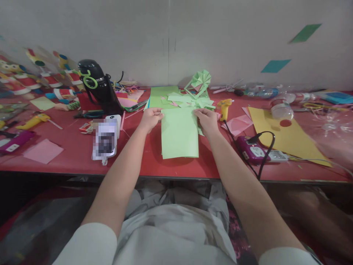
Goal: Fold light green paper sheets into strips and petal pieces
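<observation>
The left hand (150, 118) and the right hand (206, 120) are each pinching a far corner of the light green sheet (179, 138), which is lying flat on the red bench (77, 154) straight ahead of the person. Green scraps (187, 99) are lying just beyond it, a folded green fan (201, 81) standing behind them. A yellow glue gun (224, 106) is sitting just beside the right hand, a purple power strip (252, 149) is lying nearer the rim, and a phone (106, 141) is resting left of the left forearm
</observation>
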Demonstrator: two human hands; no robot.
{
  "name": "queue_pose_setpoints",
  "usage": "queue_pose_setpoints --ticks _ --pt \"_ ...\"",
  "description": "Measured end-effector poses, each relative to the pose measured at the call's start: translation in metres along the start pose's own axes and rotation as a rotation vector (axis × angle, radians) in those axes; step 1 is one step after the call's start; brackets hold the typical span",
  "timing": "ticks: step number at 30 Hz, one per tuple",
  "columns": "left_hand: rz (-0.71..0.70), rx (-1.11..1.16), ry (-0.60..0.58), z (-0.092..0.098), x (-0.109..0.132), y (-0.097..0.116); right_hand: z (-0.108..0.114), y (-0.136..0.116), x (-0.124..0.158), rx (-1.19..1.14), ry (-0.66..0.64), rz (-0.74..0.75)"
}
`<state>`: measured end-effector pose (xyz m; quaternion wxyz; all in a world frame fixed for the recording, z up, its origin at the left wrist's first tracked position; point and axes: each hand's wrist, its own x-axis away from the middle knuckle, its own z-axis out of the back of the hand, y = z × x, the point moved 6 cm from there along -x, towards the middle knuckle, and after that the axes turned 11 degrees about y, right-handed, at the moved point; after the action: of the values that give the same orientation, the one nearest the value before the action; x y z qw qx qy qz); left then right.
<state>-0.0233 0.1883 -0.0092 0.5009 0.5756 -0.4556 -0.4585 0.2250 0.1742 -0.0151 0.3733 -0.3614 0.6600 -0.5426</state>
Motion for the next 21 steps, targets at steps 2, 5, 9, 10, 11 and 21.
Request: queue_pose_setpoints --ticks 2,5,9,10,11,21 --pt "0.002 0.006 0.001 0.0003 0.0002 -0.0001 0.001 0.0 0.0001 0.011 0.007 0.023" --pt "0.007 -0.006 -0.005 0.0007 0.0004 -0.001 0.0011 0.0009 0.0003 -0.006 0.006 0.026" --pt "0.021 -0.035 -0.007 0.0006 -0.0001 -0.003 -0.0013 0.0029 0.0005 -0.063 -0.016 -0.022" --pt "0.025 -0.039 -0.004 0.0005 -0.0003 -0.0033 -0.0012 0.0024 0.0004 -0.058 -0.009 -0.018" --pt "0.028 -0.04 0.0 0.0004 -0.0004 -0.0033 -0.0006 0.0015 0.0004 -0.053 0.005 -0.009" --pt "0.002 -0.039 -0.013 -0.002 0.0018 -0.0001 -0.0009 -0.002 -0.004 -0.059 -0.014 0.06"
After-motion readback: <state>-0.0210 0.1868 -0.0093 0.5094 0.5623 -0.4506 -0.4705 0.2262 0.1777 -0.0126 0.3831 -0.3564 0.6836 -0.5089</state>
